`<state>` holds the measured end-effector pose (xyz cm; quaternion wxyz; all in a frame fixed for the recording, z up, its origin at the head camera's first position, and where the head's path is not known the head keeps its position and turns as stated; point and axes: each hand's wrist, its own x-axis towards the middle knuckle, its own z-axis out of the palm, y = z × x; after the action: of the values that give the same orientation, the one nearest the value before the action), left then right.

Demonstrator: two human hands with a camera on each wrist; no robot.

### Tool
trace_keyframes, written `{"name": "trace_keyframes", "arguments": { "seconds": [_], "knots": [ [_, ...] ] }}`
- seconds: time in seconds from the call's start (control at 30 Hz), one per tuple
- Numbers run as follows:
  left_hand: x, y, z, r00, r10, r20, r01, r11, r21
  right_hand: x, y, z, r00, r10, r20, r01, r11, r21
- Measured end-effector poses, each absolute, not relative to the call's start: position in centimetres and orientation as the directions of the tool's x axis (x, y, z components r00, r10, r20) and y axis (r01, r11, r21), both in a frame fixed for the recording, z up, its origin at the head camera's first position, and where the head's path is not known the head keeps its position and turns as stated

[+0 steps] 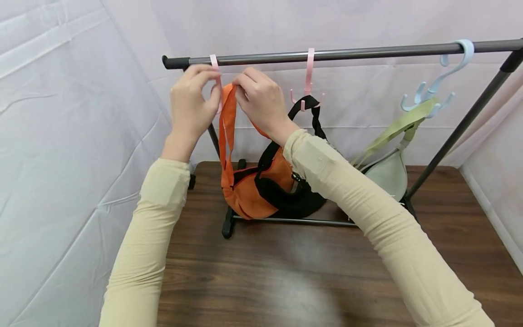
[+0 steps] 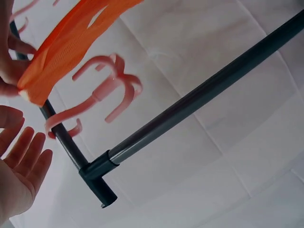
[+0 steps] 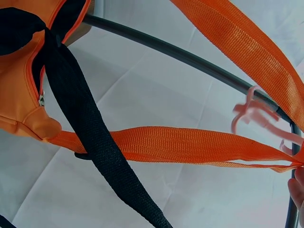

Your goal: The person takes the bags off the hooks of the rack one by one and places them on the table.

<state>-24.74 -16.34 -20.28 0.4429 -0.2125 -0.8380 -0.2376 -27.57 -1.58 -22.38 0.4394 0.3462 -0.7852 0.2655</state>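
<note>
Right hand (image 1: 261, 97) pinches the orange strap (image 1: 228, 118), bag (image 1: 247, 197) below it. Left hand (image 1: 192, 97) — fingers spread, holding nothing I can see — just beside the pink hook (image 2: 102, 89). Possible faults: hook swings if knocked; slight pinch drops strap; crossing black strap (image 3: 95, 128) snags.

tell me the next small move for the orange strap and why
Probably ease the orange strap onto the leftmost pink hook: the right hand pinches the strap's top near that hook, the strap isn't hung on it yet, and the left hand is close enough, it seems, to steady the hook.
</note>
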Motion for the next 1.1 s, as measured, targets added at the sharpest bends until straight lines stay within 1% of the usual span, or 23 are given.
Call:
{"name": "trace_keyframes", "arguments": {
  "seconds": [0.13, 0.33, 0.43, 0.7, 0.83, 0.97, 1.1],
  "knots": [
    [-23.7, -17.0, -22.5, -0.494, 0.194, 0.848, 0.603, 0.779, 0.172, -27.5, -1.4, -22.5, -0.392, -0.316, 0.864, -0.774, 0.621, -0.124],
    [-22.4, -17.9, -25.4, -0.501, 0.218, 0.837, 0.608, 0.777, 0.161, -27.3, -1.3, -22.4, -0.373, -0.314, 0.873, -0.781, 0.615, -0.112],
    [-21.8, -18.3, -27.1, -0.516, 0.224, 0.827, 0.61, 0.774, 0.171, -27.2, -1.4, -22.1, -0.371, -0.319, 0.872, -0.782, 0.614, -0.108],
    [-20.3, -18.8, -32.6, -0.593, 0.197, 0.781, 0.594, 0.762, 0.259, -26.7, -1.4, -21.3, -0.346, -0.331, 0.878, -0.791, 0.607, -0.083],
    [-19.5, -19.2, -35.4, -0.634, 0.161, 0.756, 0.568, 0.761, 0.314, -26.5, -1.4, -21.1, -0.338, -0.329, 0.882, -0.794, 0.603, -0.08],
    [-18.5, -19.7, -37.9, -0.692, 0.117, 0.712, 0.518, 0.768, 0.377, -26.1, -1.5, -20.7, -0.327, -0.329, 0.886, -0.801, 0.594, -0.075],
    [-17.5, -20.1, -40.4, -0.754, 0.048, 0.655, 0.441, 0.776, 0.451, -25.7, -1.7, -20.4, -0.321, -0.328, 0.888, -0.807, 0.586, -0.074]
  ]
}}
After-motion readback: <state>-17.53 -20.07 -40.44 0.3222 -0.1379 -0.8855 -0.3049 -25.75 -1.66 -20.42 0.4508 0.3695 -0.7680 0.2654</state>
